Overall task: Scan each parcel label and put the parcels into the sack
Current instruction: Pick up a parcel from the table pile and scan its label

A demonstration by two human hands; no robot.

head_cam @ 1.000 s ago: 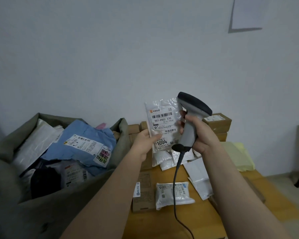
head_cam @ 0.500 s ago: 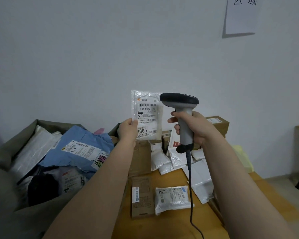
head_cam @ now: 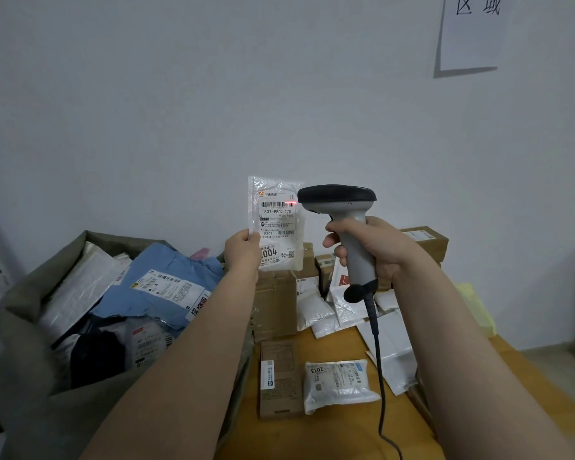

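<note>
The left hand (head_cam: 243,249) is pinching the small silvery parcel (head_cam: 253,194) by its lower left edge and holding it upright in front of the wall, above the gap between the sack (head_cam: 20,303) and the table (head_cam: 329,436). The right hand (head_cam: 375,250) is gripping the scanner (head_cam: 346,207) by its handle, with the fingers wrapped round it. The red line (head_cam: 291,203) is landing only on the right end of the top barcode on the label (head_cam: 278,215), so the likeliest fault is a failed read, with the beam missing most of the bars. The label is carrying more than one code (a second strip is sitting lower down), so a small dip of the scanner could pick up the wrong one. The film is looking crinkled and shiny, and glare might be spoiling the read too. Since the hand is holding the parcel at one edge only, it could twist or sag out of the beam. The cable (head_cam: 379,376) is trailing down over the table close to the loose packets (head_cam: 341,380), and a swing of the right arm might drag one off. The sack is looking full, so a parcel dropped onto the sloping blue parcel (head_cam: 166,263) could slide back out.
</note>
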